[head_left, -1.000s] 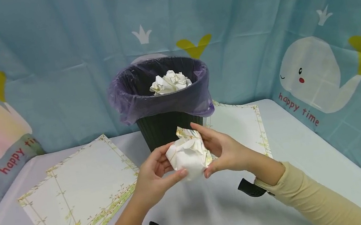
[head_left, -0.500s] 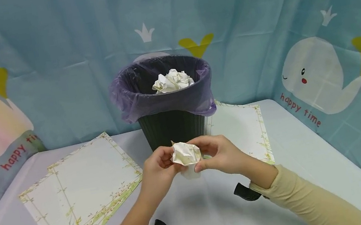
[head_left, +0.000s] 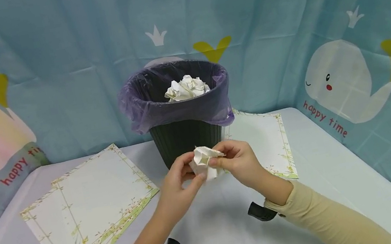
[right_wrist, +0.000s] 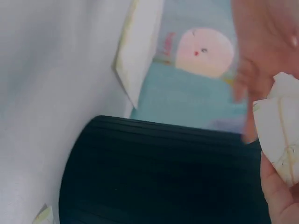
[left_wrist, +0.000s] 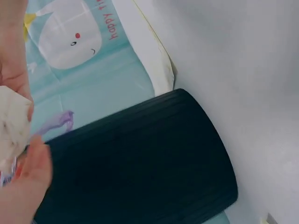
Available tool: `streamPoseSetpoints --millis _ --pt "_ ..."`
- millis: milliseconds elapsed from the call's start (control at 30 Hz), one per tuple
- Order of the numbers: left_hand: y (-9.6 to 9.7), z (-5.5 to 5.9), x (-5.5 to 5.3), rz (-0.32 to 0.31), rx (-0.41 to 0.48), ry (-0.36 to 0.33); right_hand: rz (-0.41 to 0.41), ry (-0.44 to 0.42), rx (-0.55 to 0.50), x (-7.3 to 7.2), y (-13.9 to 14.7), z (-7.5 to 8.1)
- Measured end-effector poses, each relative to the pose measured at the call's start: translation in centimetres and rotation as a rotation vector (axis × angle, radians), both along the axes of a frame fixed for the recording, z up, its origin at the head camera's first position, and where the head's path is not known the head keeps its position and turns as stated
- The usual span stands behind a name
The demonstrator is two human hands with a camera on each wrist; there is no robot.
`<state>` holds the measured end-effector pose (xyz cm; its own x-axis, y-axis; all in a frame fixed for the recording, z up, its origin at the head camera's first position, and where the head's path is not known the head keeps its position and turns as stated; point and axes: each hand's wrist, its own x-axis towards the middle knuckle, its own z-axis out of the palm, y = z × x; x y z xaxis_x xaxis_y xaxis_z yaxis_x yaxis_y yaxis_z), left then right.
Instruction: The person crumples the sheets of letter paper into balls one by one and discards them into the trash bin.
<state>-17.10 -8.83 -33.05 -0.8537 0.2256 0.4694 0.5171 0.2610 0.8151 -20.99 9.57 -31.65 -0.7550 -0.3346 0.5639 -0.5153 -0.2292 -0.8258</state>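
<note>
- Both hands, left hand [head_left: 175,186] and right hand [head_left: 239,162], pinch one crumpled paper ball [head_left: 204,161] at frame centre.
- One black bin [head_left: 186,134] behind holds one paper wad [head_left: 186,88].
- Two paper stacks: left stack [head_left: 89,204], right stack [head_left: 260,137].

A pale grey-white covered table [head_left: 345,183] is seen, on which a black ribbed plastic waste bin [head_left: 186,138] is stood centrally, flanked by flat white sheets with green-yellow borders, left [head_left: 86,209] and right [head_left: 261,141].
</note>
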Motion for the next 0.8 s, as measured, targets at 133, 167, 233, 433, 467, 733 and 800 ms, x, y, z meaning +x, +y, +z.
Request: streamPoseSetpoints --millis 133,167,233,433,467,733,800 --pt "-0.25 -0.05 0.09 -0.158 0.006 -0.003 0.026 -0.081 -0.056 -0.36 0.2 0.35" --pt "-0.24 -0.14 0.02 -0.181 0.036 0.013 0.037 -0.107 -0.061 -0.36 0.19 0.41" --pt "-0.16 -0.35 -0.19 -0.187 0.088 0.08 0.056 -0.165 -0.065 -0.26 0.14 0.52" --pt "-0.26 -0.23 -0.68 -0.18 0.051 0.219 0.106 -0.27 -0.017 -0.22 0.28 0.58" --pt "-0.34 -0.07 -0.67 -0.18 0.023 0.213 0.113 -0.264 -0.005 -0.28 0.32 0.51" --pt "-0.54 0.06 -0.71 -0.122 -0.135 0.233 0.044 -0.251 0.095 -0.4 0.22 0.51" --pt "-0.55 -0.17 -0.72 -0.105 -0.163 0.255 0.023 -0.269 0.125 -0.3 0.14 0.59"
